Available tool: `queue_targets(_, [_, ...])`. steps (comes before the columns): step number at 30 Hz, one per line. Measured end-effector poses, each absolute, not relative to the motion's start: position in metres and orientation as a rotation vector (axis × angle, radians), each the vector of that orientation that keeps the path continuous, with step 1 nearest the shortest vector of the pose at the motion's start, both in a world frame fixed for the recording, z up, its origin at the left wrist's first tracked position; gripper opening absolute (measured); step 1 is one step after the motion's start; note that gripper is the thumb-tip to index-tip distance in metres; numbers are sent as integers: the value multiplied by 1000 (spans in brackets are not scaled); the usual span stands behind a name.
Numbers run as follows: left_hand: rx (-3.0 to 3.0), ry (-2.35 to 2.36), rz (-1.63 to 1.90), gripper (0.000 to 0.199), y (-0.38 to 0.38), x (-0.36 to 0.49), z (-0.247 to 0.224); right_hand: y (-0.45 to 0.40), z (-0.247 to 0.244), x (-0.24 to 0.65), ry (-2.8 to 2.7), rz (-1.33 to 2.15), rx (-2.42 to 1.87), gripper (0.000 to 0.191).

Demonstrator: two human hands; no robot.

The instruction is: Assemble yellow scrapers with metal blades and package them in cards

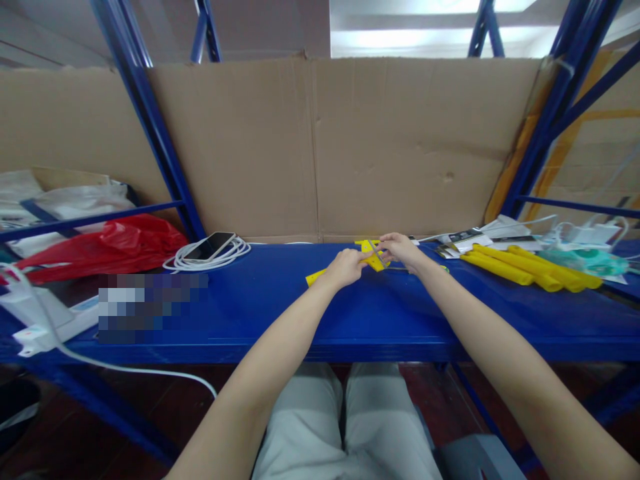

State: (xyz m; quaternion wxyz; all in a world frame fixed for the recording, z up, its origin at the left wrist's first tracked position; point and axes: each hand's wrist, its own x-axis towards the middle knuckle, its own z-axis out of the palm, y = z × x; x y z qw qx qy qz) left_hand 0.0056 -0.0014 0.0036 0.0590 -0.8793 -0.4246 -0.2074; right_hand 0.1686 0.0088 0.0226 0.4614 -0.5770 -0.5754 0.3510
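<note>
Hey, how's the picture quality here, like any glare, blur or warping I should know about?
Head view: the ceiling light is blown out at the top; the blue post leans outward, likely wide-angle distortion; detail is soft around the left hand, right hand and yellow piece; a pixelated patch hides part of the left side.

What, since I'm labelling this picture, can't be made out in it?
All in the head view:
Yellow piece: partly covered by the left hand.
Thin metallic item at the right hand: too small to identify.
Pixelated patch: masks whatever lies there.
Grey object: cut off by the bottom edge.
</note>
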Motion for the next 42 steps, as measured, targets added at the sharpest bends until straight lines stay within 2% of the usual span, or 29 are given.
queue_targets(5, [-2678,-1321,-665,33,4,1,4,0,22,171,-1633,1312,-1274,4])
queue_targets(7, [-2686,-1319,-674,34,3,1,5,0,20,172,-1654,1379,-1220,5])
queue_targets(18, [-2514,-1464,-459,58,-2,-4,2,0,21,170,-1565,1287,-1268,9])
queue_targets(34, [-2502,-1518,-412,63,-1,-6,3,-1,24,172,-1642,1290,-1306,8])
queue_targets(38, [-2570,-1612,-647,63,1,-8,8,7,27,193,-1645,1037,-1363,15])
queue_targets(42, [-2771,-1679,-1244,60,4,-9,15,27,19,229,-1685,270,-1801,18])
